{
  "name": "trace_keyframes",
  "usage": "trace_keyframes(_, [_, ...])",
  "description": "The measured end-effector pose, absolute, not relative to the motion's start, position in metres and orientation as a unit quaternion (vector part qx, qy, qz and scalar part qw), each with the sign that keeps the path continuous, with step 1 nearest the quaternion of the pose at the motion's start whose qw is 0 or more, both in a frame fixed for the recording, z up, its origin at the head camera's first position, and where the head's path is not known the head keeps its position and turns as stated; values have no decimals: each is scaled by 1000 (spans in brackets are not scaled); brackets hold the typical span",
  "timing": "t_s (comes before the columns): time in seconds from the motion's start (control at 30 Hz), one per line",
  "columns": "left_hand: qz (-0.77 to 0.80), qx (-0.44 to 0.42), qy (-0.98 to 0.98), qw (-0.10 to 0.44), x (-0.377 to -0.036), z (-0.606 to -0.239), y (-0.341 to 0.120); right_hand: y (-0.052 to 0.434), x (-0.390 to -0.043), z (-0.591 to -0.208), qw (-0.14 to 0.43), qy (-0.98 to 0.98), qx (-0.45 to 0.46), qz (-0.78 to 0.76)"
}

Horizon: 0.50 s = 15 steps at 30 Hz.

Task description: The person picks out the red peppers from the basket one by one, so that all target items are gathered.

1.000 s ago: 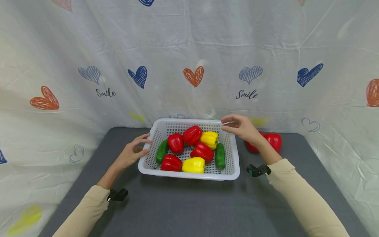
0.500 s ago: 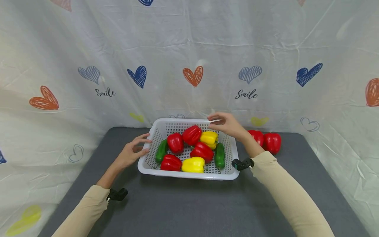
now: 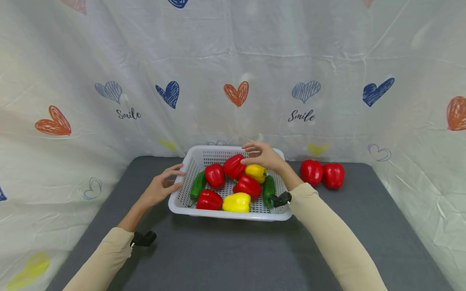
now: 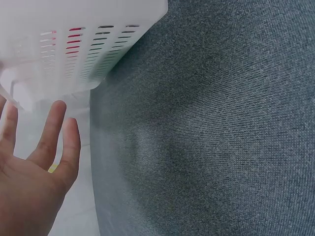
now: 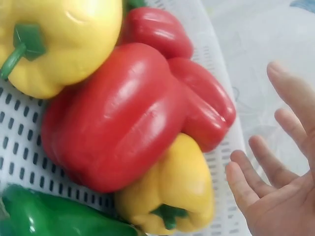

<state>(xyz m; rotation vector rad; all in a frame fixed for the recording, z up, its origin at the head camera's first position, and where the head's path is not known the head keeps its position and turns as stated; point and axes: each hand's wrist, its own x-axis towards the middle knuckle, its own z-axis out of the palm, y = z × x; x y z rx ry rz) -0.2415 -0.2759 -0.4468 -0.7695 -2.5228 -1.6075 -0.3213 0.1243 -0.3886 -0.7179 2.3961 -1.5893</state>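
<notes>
A white slotted basket [image 3: 229, 214] sits mid-table and holds several bell peppers: red [image 3: 248, 186], yellow [image 3: 237, 202] and green [image 3: 198, 184]. My right hand [image 3: 259, 156] hovers open over the far side of the basket, fingers spread just above a yellow pepper [image 3: 257, 172] and a red one [image 3: 234, 165], holding nothing. In the right wrist view the open right hand [image 5: 275, 196] is beside a big red pepper [image 5: 118, 118] and a yellow pepper [image 5: 172, 191]. My left hand [image 3: 168, 184] stays open at the basket's left wall, and the left wrist view shows the left hand [image 4: 37, 167] just short of the basket [image 4: 74, 44].
Two red peppers [image 3: 312, 171] [image 3: 333, 175] lie on the grey table [image 3: 225, 254] to the right of the basket. A white cloth with hearts [image 3: 236, 93] walls in the back and both sides. Bare table stretches in front of the basket.
My right hand has moved left from the basket's far right corner to above the peppers inside, uncovering the two red peppers on the table. The left hand has stayed put.
</notes>
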Motion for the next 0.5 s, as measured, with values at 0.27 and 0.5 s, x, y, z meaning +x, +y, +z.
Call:
trace_keyframes(0.27, [-521,-244,-818,22,-241,-447,-276,111,-325,-404,94,820,-217,-521])
trace_keyframes(0.5, [-524,-240,-817,15,-242,-448,-277,98,-325,-407,94,832,-188,-514])
